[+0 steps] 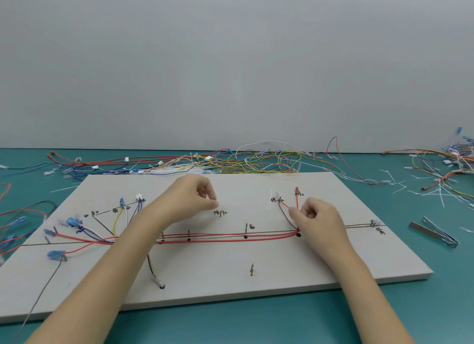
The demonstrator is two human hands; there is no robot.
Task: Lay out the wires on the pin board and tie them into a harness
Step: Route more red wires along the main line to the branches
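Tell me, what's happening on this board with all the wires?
A person is laying wires along a marked pin board. Red wires already run across its middle. The right hand pinches a red wire near the right-hand branch, while the left hand hovers with fingertips pinched together. Loose wires lie behind.

One pin board (205,279) lies on the desk (256,323), with two hands above it, one tool (436,232) at right, and two loose wire heaps: far (230,161) and far right (451,164).
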